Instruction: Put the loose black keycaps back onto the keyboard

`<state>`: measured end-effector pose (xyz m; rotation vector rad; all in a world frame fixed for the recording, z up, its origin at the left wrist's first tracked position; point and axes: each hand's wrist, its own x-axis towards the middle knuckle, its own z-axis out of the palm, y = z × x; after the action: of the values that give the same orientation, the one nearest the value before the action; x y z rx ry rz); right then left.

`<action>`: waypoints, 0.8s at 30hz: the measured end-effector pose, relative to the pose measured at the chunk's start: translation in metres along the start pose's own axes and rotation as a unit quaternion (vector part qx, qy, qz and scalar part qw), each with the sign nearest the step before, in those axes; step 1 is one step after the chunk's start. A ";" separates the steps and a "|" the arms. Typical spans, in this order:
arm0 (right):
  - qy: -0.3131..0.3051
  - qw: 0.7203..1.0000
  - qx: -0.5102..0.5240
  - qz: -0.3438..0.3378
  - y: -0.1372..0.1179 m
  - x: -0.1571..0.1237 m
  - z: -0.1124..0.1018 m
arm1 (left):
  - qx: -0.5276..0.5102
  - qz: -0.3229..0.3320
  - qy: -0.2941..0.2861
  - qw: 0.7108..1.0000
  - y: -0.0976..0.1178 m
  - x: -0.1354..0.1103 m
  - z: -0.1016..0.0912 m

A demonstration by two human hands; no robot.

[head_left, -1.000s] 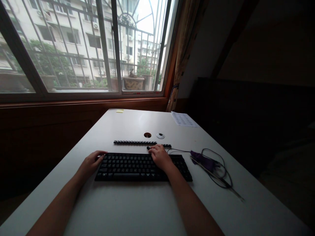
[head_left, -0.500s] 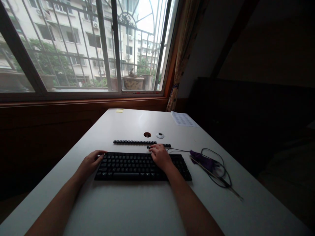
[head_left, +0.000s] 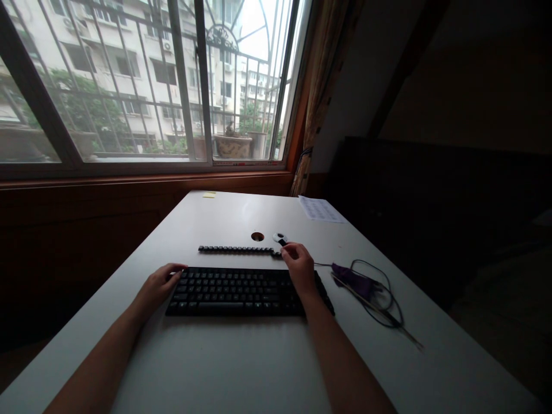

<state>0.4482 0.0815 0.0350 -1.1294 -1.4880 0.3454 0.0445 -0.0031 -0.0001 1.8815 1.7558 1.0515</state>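
Note:
A black keyboard (head_left: pixel 241 290) lies on the white desk (head_left: pixel 241 362) in front of me. My left hand (head_left: pixel 157 286) rests against the keyboard's left end, fingers curled over the top-left corner. My right hand (head_left: pixel 299 265) is raised past the keyboard's upper right edge, fingers pinched on a small dark keycap (head_left: pixel 282 242). A row of loose dark keycaps (head_left: pixel 237 249) lies in a line just behind the keyboard; the pinched piece hangs at its right end.
A round cable hole (head_left: pixel 257 236) and its white cap (head_left: pixel 279 237) sit behind the keycap row. A purple cloth (head_left: pixel 356 281) with a looped black cable (head_left: pixel 383 299) and a thin stick lies right. A paper sheet (head_left: pixel 319 209) and yellow note (head_left: pixel 209 195) lie near the window.
My right hand has left the keyboard's top row and moved up and to the right, now pinching a keycap near the right end of the loose row. My left hand stayed put.

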 end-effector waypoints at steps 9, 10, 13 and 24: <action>0.011 0.989 0.099 0.111 0.013 0.009 -0.009 | -0.002 0.008 0.005 1.000 0.000 0.001 0.000; -0.004 0.988 0.104 0.115 0.013 0.010 -0.009 | -0.004 0.009 0.004 1.000 0.000 0.001 0.000; -0.041 0.986 0.107 0.121 0.011 0.011 -0.011 | -0.009 0.011 0.000 1.000 0.000 0.002 -0.001; -0.188 0.964 0.132 0.130 -0.013 0.009 -0.020 | -0.002 -0.013 -0.011 1.000 -0.004 0.002 -0.001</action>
<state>0.4613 0.0749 0.0563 -1.0819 -1.5607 0.9575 0.0411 -0.0006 -0.0014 1.8557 1.7591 1.0201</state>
